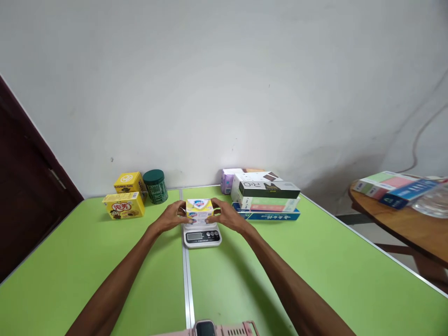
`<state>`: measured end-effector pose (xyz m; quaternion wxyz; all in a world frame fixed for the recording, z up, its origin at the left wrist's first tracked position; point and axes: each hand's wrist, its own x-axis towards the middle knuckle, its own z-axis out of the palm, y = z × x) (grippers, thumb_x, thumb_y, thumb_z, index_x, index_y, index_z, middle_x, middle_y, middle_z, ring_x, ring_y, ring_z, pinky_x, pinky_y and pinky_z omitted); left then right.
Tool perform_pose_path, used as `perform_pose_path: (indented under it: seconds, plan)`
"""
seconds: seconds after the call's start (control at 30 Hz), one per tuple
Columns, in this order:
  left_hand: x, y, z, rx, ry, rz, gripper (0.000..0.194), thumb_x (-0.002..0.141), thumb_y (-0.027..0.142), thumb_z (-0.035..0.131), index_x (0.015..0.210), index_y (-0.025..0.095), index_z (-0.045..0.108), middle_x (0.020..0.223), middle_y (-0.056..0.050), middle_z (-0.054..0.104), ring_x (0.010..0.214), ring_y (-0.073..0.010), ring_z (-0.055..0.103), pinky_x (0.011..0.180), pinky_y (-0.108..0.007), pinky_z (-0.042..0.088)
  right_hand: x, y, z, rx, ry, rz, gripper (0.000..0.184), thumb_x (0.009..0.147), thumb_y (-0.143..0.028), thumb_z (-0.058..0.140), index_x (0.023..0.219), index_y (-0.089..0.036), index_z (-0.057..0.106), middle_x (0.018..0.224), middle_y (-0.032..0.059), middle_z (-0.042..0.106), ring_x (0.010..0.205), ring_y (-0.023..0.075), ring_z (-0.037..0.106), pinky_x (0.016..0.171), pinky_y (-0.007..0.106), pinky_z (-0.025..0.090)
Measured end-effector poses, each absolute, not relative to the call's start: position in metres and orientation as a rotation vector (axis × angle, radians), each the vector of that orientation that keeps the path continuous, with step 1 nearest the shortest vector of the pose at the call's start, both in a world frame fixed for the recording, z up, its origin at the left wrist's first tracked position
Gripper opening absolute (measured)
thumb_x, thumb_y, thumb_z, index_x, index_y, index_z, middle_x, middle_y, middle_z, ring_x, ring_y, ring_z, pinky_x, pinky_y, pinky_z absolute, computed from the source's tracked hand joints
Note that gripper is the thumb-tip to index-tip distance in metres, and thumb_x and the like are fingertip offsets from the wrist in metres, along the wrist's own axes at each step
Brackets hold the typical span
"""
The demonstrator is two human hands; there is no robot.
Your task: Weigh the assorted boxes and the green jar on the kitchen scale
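Left hand (171,218): I'm gripping the yellow-and-white box (199,211) by its left side.
Right hand (229,216): I'm holding the opposite side.
Box position: I'm seeing it over the white scale (203,237) (resting or raised, I cannot tell).
Tabletop (157,280): carrying stacked cartons (269,190) to the right.

Illumination: moderate, diffuse indoor light. The wall (224,102) is brightest near its centre and dims toward the upper corners; the door (28,186) at left is very dark. A soft-edged shadow lies on the bench (154,280) alongside the right forearm (283,273); another darkens the wall right of the stacked boxes (269,189). Highlights mark the clear plastic (434,201) at right. Optics: wide-angle stretching at the edges. Fine print on the scale (202,240) is illegible.
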<state>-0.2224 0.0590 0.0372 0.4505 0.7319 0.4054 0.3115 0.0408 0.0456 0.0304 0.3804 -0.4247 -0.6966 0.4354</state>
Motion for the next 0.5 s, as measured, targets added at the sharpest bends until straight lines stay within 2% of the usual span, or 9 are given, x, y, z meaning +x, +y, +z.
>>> perform_pose_path:
  seconds: [0.17,0.33,0.4,0.5]
  plan:
    - [-0.223,0.058,0.035,1.821,1.047,0.775,0.066,0.062,0.035,0.093,0.119,0.015,0.066,0.122,-0.013,0.071,0.1,-0.0247,0.07,0.093,-0.043,0.058,0.04,0.049,0.029,-1.144,-1.842,1.005,0.058,0.063,-0.05,0.088,0.107,-0.02,0.065,0.118,0.0087,0.071,0.11,0.0307,0.066,0.093,0.044,0.054]
    - [-0.236,0.039,0.033,1.826,1.219,0.904,0.091,0.056,0.037,0.094,0.137,0.02,0.056,0.13,-0.014,0.063,0.097,-0.0225,0.068,0.082,-0.039,0.059,0.045,0.024,0.028,-1.17,-1.719,1.004,0.089,0.06,-0.048,0.092,0.137,-0.02,0.056,0.142,0.0172,0.061,0.129,0.0337,0.058,0.1,0.047,0.052]
    - [-0.246,0.024,0.023,1.77,1.274,0.997,0.085,0.062,0.044,0.09,0.136,0.02,0.056,0.129,-0.014,0.064,0.096,-0.0213,0.067,0.081,-0.038,0.059,0.049,0.004,0.018,-1.188,-1.588,0.979,0.086,0.067,-0.052,0.088,0.139,-0.021,0.054,0.143,0.0169,0.061,0.131,0.0318,0.059,0.105,0.047,0.051]
    - [-0.261,0.0,-0.001,1.578,1.349,1.123,0.069,0.071,0.055,0.081,0.124,0.016,0.06,0.114,-0.012,0.069,0.089,-0.0194,0.068,0.083,-0.039,0.058,0.054,-0.025,-0.005,-1.209,-1.349,0.973,0.066,0.079,-0.064,0.075,0.126,-0.019,0.061,0.13,0.016,0.069,0.121,0.0299,0.066,0.104,0.047,0.052]
